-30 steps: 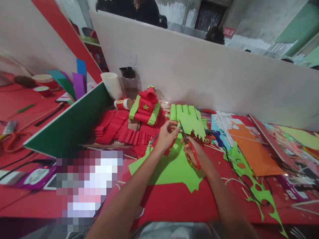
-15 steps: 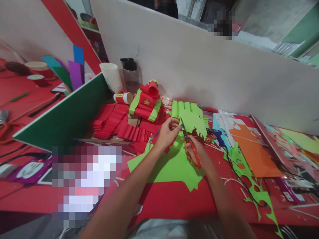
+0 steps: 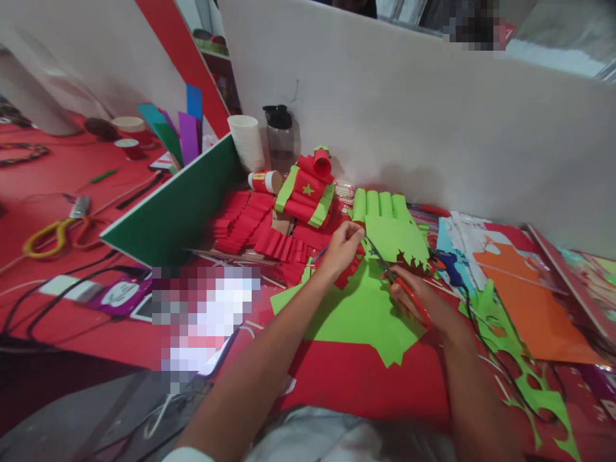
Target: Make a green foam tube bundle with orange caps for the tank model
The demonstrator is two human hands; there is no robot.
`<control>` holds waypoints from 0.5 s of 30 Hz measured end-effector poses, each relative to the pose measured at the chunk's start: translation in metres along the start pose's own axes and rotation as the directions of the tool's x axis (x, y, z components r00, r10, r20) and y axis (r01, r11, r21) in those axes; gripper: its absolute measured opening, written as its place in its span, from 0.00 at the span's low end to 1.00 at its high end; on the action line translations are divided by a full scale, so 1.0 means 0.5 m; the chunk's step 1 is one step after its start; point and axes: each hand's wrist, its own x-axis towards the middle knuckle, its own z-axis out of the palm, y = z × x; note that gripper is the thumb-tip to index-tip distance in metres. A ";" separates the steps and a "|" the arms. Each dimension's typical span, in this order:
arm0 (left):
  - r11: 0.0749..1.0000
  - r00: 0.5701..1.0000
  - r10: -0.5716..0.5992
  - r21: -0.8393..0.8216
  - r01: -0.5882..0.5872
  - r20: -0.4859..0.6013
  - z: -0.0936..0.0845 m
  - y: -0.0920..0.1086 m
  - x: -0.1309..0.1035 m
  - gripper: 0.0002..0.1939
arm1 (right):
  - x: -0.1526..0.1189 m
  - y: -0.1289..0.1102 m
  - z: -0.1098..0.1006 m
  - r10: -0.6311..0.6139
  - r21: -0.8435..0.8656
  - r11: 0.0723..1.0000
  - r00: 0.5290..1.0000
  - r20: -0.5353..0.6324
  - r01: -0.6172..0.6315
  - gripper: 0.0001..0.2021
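Observation:
My right hand (image 3: 409, 292) is wrapped round the orange-red handles of a pair of scissors (image 3: 389, 272), whose blades point up and left. Close to the blade tips, my left hand (image 3: 344, 244) is pinched; whatever its fingertips hold is too small to make out. Below both hands lies a large green sheet (image 3: 351, 321) with a jagged lower edge. Just behind them are green paper rolls (image 3: 380, 204) and a green piece with a ragged edge (image 3: 397, 237). Folded red paper strips (image 3: 245, 221) lie to the left of my left hand.
A red and green paper model (image 3: 308, 190) stands by the white partition (image 3: 385, 102), near stacked cups (image 3: 246, 142) and a bottle (image 3: 280, 138). A green divider (image 3: 178, 205) rises at left. Orange sheets (image 3: 534, 308), a blue glue gun (image 3: 448, 266) and cables lie right.
The view has swung left, so the table items sit further right. The scissors have moved a little away from my left fingertips and are tilted more to the left.

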 end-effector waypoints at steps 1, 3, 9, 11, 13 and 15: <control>1.000 1.000 -0.018 0.007 0.018 -0.003 -0.003 -0.003 0.003 0.06 | -0.003 0.001 -0.005 -0.013 -0.029 0.999 1.000 0.006 0.013 0.18; 0.999 0.999 -0.051 0.019 0.050 0.018 -0.005 -0.009 0.007 0.07 | -0.007 0.000 -0.014 -0.030 -0.069 0.997 0.999 0.035 0.032 0.18; 0.999 0.992 -0.022 0.031 0.018 0.128 0.002 -0.014 0.001 0.08 | -0.009 -0.012 -0.026 -0.034 -0.105 0.993 0.984 0.173 0.053 0.19; 0.999 0.993 -0.009 0.046 0.003 0.116 0.003 -0.013 -0.002 0.08 | -0.008 -0.016 -0.027 -0.027 -0.110 0.993 0.974 0.223 0.052 0.18; 0.997 0.994 0.021 0.070 -0.029 0.108 0.001 -0.011 -0.002 0.14 | -0.008 -0.020 -0.028 -0.021 -0.113 0.992 0.969 0.245 0.050 0.17; 0.993 0.991 0.071 0.088 -0.081 0.113 -0.001 -0.008 -0.001 0.18 | -0.009 -0.024 -0.028 -0.019 -0.112 0.993 0.973 0.232 0.046 0.17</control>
